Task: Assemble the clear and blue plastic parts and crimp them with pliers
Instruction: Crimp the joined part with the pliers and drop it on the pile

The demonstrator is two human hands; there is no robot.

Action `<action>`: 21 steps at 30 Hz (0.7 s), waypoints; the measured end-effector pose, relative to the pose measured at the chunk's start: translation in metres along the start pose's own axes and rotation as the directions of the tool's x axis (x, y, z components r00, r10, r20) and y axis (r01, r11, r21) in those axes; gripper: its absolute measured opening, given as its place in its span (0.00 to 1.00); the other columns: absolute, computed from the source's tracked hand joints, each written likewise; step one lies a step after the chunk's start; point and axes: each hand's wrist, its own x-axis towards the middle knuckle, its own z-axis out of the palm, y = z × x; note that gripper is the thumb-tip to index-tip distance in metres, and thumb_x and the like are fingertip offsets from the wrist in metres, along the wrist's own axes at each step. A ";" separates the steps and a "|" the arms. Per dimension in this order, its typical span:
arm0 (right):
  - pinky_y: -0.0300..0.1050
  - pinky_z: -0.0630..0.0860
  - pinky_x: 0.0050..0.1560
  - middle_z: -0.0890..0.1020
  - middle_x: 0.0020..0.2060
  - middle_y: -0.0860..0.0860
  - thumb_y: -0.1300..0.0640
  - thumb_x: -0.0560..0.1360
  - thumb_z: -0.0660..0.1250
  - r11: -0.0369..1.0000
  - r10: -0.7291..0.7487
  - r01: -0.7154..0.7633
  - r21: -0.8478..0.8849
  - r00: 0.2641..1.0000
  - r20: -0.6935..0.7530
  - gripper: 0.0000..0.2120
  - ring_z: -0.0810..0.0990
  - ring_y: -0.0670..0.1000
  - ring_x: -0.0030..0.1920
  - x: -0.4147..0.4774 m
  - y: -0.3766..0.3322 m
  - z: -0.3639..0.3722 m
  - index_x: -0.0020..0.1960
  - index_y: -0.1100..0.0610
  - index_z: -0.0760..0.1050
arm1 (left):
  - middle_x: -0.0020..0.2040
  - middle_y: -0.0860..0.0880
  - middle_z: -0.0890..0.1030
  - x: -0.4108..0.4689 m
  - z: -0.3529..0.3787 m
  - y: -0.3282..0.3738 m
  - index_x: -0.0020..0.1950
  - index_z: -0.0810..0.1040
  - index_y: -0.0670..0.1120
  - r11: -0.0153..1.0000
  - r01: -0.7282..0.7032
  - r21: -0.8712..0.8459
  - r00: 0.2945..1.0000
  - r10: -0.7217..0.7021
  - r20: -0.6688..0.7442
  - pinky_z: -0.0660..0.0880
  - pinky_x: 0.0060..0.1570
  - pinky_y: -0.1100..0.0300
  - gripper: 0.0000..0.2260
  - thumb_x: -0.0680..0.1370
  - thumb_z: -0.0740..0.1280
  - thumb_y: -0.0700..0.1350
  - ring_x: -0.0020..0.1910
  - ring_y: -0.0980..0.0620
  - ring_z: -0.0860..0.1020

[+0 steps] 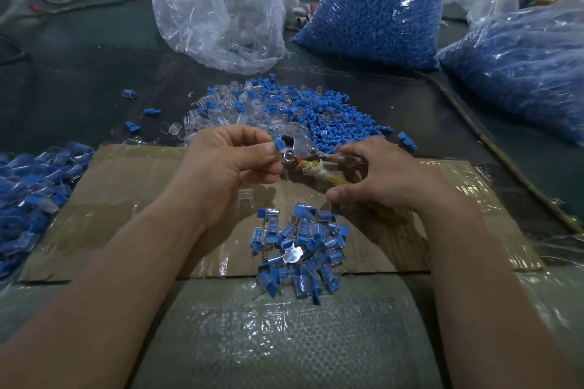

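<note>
- L hand (227,161): fingers curled, thumb and fingertips pinching a small blue part (279,145), held right at the head of the pliers (300,151).
- R hand (379,174): curled round the pliers' cloth-wrapped handles, thumb under, fingers over; can't tell how hard it squeezes.
- Both hands are above the cardboard sheet (126,199).
- Near side of the sheet, btwn the forearms: small heap of joined pieces (300,253), clear w/ blue.
- Just far of the hands: loose pile (284,107) of mixed blue and clear parts.
- Left edge: bigger heap of clear-and-blue pieces (31,193).
- Far left: clear bag (221,9), mostly slack, clear parts at its bottom.
- Far centre: full bag (379,3) packed w/ blue parts, upright.
- Far right: second blue-filled bag (521,66), lying lower.
</note>
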 end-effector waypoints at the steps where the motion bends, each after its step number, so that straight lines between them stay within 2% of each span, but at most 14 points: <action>1: 0.49 0.63 0.62 0.65 0.56 0.47 0.30 0.49 0.64 1.000 0.006 -0.006 -0.002 1.000 0.001 0.52 0.64 0.48 0.58 0.001 0.000 0.000 0.71 0.48 0.62 | 0.30 0.46 0.80 0.000 0.000 0.000 0.39 0.75 0.38 1.000 -0.001 0.001 1.000 0.001 -0.001 0.78 0.30 0.64 0.07 0.63 0.67 0.37 0.29 0.53 0.79; 5: 0.44 0.63 0.55 0.64 0.52 0.45 0.36 0.59 0.73 1.000 -0.005 0.005 -0.002 1.000 0.021 0.44 0.63 0.46 0.54 0.000 0.007 -0.002 0.70 0.47 0.63 | 0.30 0.46 0.80 0.000 0.000 0.000 0.39 0.75 0.39 1.000 -0.011 -0.003 1.000 0.011 -0.014 0.77 0.30 0.65 0.07 0.62 0.67 0.37 0.29 0.53 0.79; 8: 0.45 0.64 0.53 0.66 0.51 0.46 0.37 0.59 0.73 1.000 -0.001 0.001 -0.032 1.000 -0.008 0.40 0.64 0.47 0.53 0.001 0.005 0.000 0.67 0.47 0.66 | 0.30 0.46 0.80 0.000 0.001 0.000 0.38 0.75 0.39 1.000 -0.015 0.004 1.000 0.015 -0.008 0.77 0.30 0.65 0.06 0.62 0.67 0.37 0.29 0.53 0.79; 11: 0.44 0.65 0.46 0.68 0.46 0.45 0.39 0.60 0.74 0.999 -0.013 0.011 -0.038 0.998 -0.060 0.31 0.67 0.47 0.49 0.001 -0.002 0.003 0.60 0.48 0.72 | 0.30 0.46 0.80 0.000 0.002 -0.001 0.39 0.75 0.38 1.000 -0.013 0.020 1.000 0.013 0.002 0.77 0.30 0.65 0.07 0.62 0.67 0.38 0.29 0.53 0.79; 14: 0.42 0.66 0.39 0.70 0.41 0.43 0.44 0.62 0.74 0.999 -0.043 0.038 -0.037 0.989 -0.144 0.22 0.69 0.44 0.41 0.001 -0.005 0.003 0.53 0.49 0.76 | 0.30 0.46 0.80 0.001 0.000 -0.002 0.40 0.75 0.39 1.000 -0.015 -0.003 1.000 0.015 -0.014 0.77 0.30 0.65 0.07 0.63 0.66 0.38 0.29 0.53 0.79; 18: 0.43 0.64 0.38 0.73 0.43 0.48 0.47 0.62 0.74 0.992 -0.060 0.026 -0.121 0.956 -0.287 0.18 0.70 0.49 0.43 0.000 -0.009 0.005 0.50 0.50 0.78 | 0.30 0.47 0.81 0.002 -0.001 -0.004 0.41 0.75 0.39 0.999 -0.032 -0.041 0.998 0.030 -0.060 0.77 0.30 0.66 0.06 0.65 0.66 0.37 0.30 0.53 0.80; 21: 0.42 0.63 0.34 0.75 0.40 0.49 0.54 0.66 0.71 0.989 -0.097 0.049 -0.143 0.932 -0.350 0.11 0.70 0.48 0.38 0.000 -0.009 0.004 0.47 0.54 0.78 | 0.30 0.47 0.81 0.005 -0.002 -0.004 0.41 0.75 0.39 0.997 -0.048 -0.066 0.994 0.041 -0.100 0.77 0.31 0.66 0.04 0.67 0.66 0.36 0.30 0.54 0.80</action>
